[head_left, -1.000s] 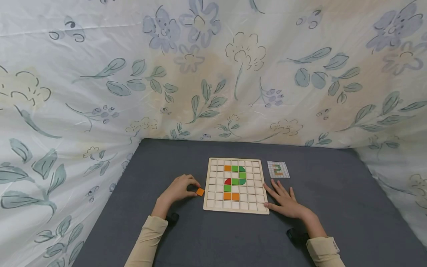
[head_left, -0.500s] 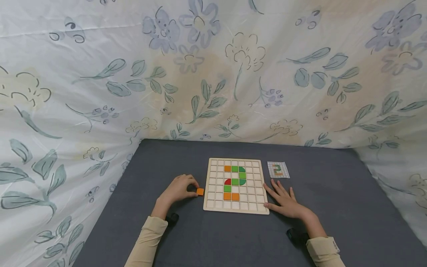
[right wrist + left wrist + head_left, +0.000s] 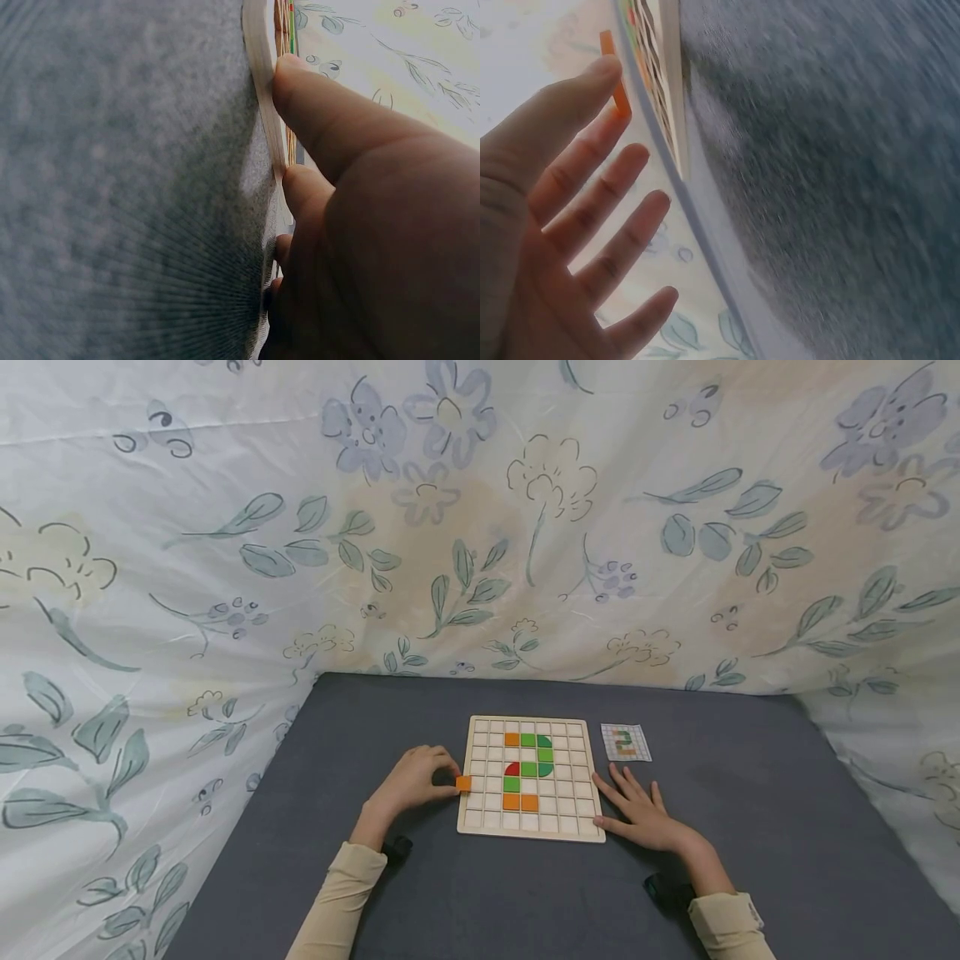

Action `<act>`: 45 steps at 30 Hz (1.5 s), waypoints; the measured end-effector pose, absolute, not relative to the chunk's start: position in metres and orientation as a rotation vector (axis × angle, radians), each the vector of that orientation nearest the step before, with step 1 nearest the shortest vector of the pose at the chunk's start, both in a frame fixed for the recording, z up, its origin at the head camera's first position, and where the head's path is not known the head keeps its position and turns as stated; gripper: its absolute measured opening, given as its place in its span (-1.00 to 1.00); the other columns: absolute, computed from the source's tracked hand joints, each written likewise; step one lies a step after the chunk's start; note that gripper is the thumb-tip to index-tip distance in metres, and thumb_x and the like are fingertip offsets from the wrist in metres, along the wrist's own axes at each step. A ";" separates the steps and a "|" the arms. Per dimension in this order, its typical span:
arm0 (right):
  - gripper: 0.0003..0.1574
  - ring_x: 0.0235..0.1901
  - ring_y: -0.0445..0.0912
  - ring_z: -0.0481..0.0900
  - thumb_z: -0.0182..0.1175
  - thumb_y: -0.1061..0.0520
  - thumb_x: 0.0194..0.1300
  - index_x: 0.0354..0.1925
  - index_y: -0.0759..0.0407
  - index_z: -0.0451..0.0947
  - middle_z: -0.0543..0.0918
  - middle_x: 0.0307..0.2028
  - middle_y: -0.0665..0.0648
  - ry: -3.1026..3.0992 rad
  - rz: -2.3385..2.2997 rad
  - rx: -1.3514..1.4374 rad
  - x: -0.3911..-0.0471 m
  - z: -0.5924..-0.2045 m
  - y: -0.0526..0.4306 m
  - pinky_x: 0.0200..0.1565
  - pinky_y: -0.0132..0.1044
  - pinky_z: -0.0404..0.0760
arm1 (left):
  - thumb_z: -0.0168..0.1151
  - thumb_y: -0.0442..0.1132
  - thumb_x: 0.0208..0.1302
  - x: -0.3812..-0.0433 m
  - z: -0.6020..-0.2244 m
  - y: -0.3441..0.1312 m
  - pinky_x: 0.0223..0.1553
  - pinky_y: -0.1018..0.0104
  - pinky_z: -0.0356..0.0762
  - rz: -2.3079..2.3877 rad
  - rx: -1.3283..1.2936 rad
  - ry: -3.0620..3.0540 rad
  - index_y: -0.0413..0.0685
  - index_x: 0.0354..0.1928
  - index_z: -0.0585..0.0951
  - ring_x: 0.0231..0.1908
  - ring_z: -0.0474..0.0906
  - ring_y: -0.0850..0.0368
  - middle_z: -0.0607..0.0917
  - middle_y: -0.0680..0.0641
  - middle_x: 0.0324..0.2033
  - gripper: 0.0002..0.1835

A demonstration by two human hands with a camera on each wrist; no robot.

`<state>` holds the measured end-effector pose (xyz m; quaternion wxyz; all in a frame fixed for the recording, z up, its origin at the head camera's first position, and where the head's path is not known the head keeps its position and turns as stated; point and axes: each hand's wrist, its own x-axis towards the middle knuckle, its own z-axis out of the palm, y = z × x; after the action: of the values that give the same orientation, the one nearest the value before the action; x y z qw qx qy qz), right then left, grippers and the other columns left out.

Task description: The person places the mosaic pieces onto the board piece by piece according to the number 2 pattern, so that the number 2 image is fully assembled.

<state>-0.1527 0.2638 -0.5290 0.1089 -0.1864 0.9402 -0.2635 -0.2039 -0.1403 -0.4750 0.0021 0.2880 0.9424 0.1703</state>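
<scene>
Between thumb and index finger, my left hand (image 3: 414, 779) pinches a flat orange square tile (image 3: 464, 784) at the left rim of the wooden grid board (image 3: 487, 819). In the left wrist view the tile (image 3: 618, 86) is seen edge-on, raised off the table, and the other fingers are spread. My right hand (image 3: 647, 814) lies with fingers spread, its thumb and fingertips touching the board's right edge. Orange, green and red tiles on the board form a "2"-like figure, with a green tile (image 3: 512, 784) above two orange tiles (image 3: 529, 802) in its lower part.
A small printed card (image 3: 626, 743) with a coloured "2" on a grid lies right of the board, beyond my right hand. The dark grey table (image 3: 480, 893) ends at a floral cloth (image 3: 465, 527) behind and at the sides.
My left hand has lifted the orange tile from the table beside the board and moved it right, over the board's left rim. The right hand has stayed in place.
</scene>
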 end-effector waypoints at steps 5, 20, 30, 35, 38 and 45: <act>-0.05 0.41 0.22 -0.40 0.00 -0.35 0.26 0.45 -0.15 -0.10 -0.24 0.45 0.24 2.761 -0.761 -0.547 -0.153 -0.531 0.265 0.19 0.38 -0.59 | 0.40 0.02 0.01 -0.204 -0.475 -0.131 0.13 -0.01 0.34 0.538 0.941 2.952 0.14 -0.25 0.67 -0.19 0.46 0.13 0.59 0.10 -0.24 -0.74; -0.05 0.40 0.26 -0.37 0.06 -0.29 0.26 0.45 -0.05 -0.06 -0.21 0.44 0.28 2.766 -0.816 -0.557 -0.152 -0.529 0.263 0.18 0.41 -0.56 | 0.36 0.04 0.05 -0.203 -0.474 -0.097 0.24 -0.06 0.22 0.518 1.036 2.907 0.16 -0.25 0.68 -0.14 0.47 0.10 0.60 0.11 -0.19 -0.76; -0.07 0.39 0.29 -0.37 0.08 -0.26 0.25 0.44 -0.04 -0.02 -0.17 0.42 0.35 2.766 -0.888 -0.598 -0.150 -0.528 0.262 0.15 0.42 -0.59 | 0.36 0.08 0.03 -0.200 -0.477 -0.077 0.22 -0.04 0.25 0.504 1.092 2.895 0.21 -0.25 0.69 -0.14 0.48 0.13 0.61 0.14 -0.20 -0.75; -0.06 0.40 0.26 -0.38 0.05 -0.30 0.25 0.45 -0.07 -0.05 -0.20 0.44 0.31 2.762 -0.849 -0.577 -0.151 -0.527 0.263 0.17 0.40 -0.59 | 0.34 0.14 0.03 -0.201 -0.480 -0.068 0.18 -0.03 0.31 0.432 1.094 2.919 0.25 -0.26 0.69 -0.15 0.48 0.14 0.61 0.16 -0.17 -0.73; -0.05 0.40 0.25 -0.38 0.03 -0.32 0.25 0.45 -0.08 -0.07 -0.21 0.44 0.28 2.763 -0.812 -0.561 -0.151 -0.527 0.262 0.18 0.39 -0.58 | 0.33 0.16 0.03 -0.201 -0.481 -0.062 0.18 -0.04 0.30 0.403 1.091 2.929 0.28 -0.26 0.69 -0.12 0.48 0.13 0.61 0.17 -0.16 -0.73; -0.05 0.39 0.31 -0.36 0.07 -0.27 0.25 0.44 0.00 -0.03 -0.19 0.43 0.34 2.748 -0.850 -0.566 -0.149 -0.521 0.260 0.17 0.41 -0.57 | 0.33 0.17 0.01 -0.198 -0.481 -0.050 0.22 -0.08 0.26 0.399 1.099 2.920 0.30 -0.26 0.68 -0.11 0.47 0.10 0.60 0.14 -0.20 -0.73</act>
<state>-0.1490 0.2604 -0.5210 0.1049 -0.1919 0.9322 -0.2883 -0.1980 -0.0502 -0.4809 -0.0020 0.3492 0.9284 0.1269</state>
